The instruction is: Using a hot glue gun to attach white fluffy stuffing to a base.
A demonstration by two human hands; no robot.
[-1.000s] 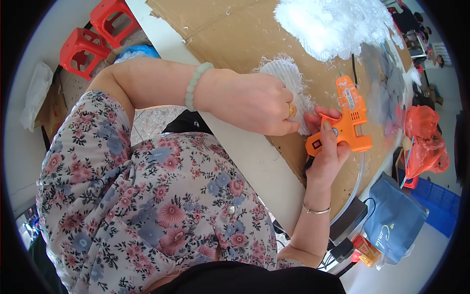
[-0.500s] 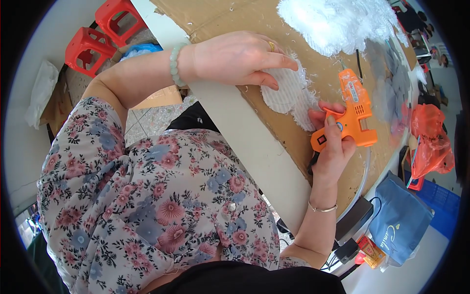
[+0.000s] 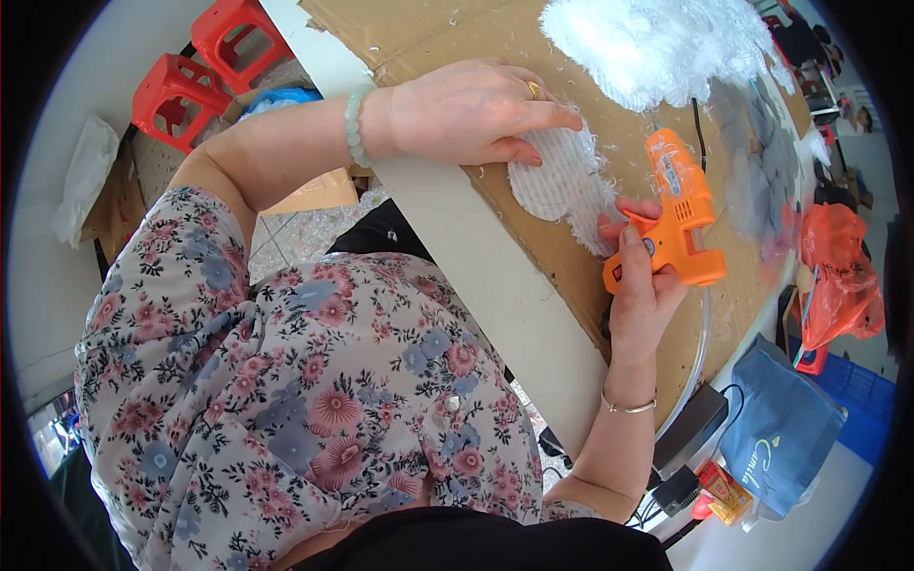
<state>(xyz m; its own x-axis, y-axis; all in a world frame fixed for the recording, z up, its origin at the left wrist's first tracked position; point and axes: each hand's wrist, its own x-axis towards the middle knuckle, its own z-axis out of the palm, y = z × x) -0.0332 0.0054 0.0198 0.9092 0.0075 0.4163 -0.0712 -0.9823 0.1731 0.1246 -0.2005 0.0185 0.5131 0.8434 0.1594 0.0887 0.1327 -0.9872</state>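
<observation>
My right hand (image 3: 647, 285) is wrapped round the handle of an orange hot glue gun (image 3: 684, 209). Its nozzle points away toward the far edge of the table. Left of the gun lies a flat white piece of fringed fabric (image 3: 562, 186), ribbed on its upper face and shaggy along the right border. The knuckles of the right hand's forward fingers come close to that border. My left hand (image 3: 486, 112) reaches over from the left, index finger and thumb stretched out and apart at the fabric's upper left edge. Its other fingers are partly hidden.
Under the work lies a cardboard sheet (image 3: 428, 38) on a white table (image 3: 495, 276). A heap of white fringed pieces (image 3: 657, 48) is at the far side. To the right are a red plastic bag (image 3: 838, 276), a blue bag (image 3: 781, 419) and a black power adapter (image 3: 690, 423). Red stools (image 3: 181, 100) stand at left.
The glue gun has shifted slightly left, its nozzle end swinging a little left with my right hand. My left hand stays almost in place at the fabric.
</observation>
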